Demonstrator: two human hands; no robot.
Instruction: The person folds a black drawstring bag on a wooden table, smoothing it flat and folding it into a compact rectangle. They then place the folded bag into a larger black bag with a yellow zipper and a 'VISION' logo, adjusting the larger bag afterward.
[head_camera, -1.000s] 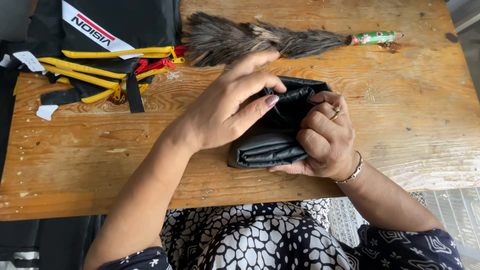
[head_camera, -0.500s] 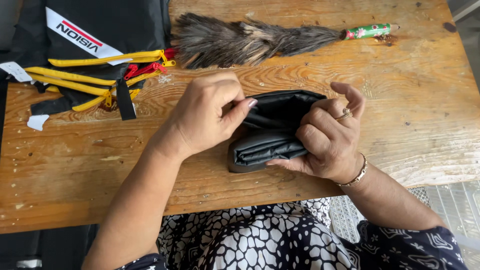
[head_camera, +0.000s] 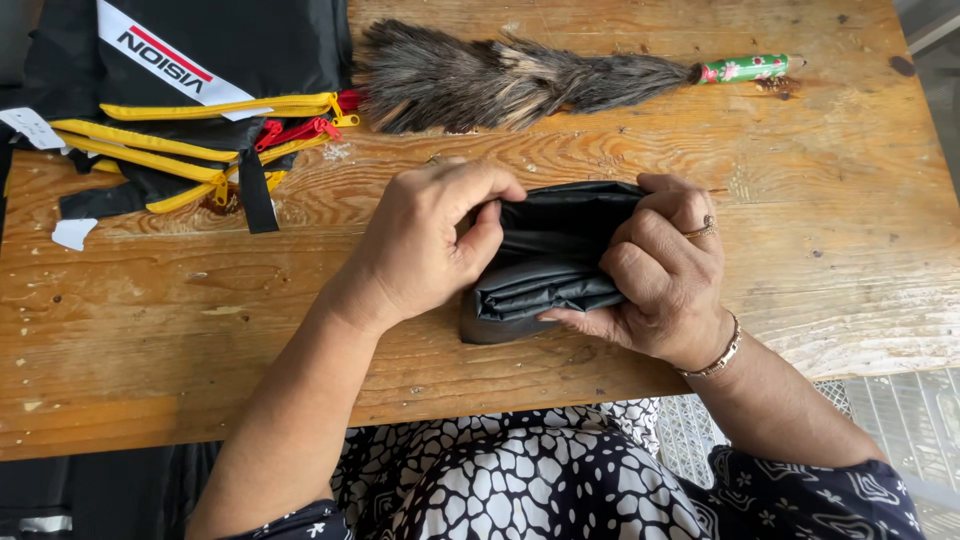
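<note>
Wooden table (head_camera: 150, 330); left hand (head_camera: 425, 245), right hand (head_camera: 665, 275) both pinching folded black fabric (head_camera: 550, 265)

The folded fabric (head_camera: 555, 270) is showing plain black, shading to dark grey along its creases. The desk (head_camera: 850, 230) is glowing warm orange-brown, with darker grain streaks and a paler, worn patch near its right edge. The feather duster (head_camera: 500, 78) is looking mottled grey, black and tan, and its handle (head_camera: 745, 69) is showing green with red and white specks. The bag (head_camera: 190, 90) is lying black, with yellow zips, red pulls and a white band. The dress (head_camera: 520, 480) is showing a black-and-white pebble pattern.
</note>
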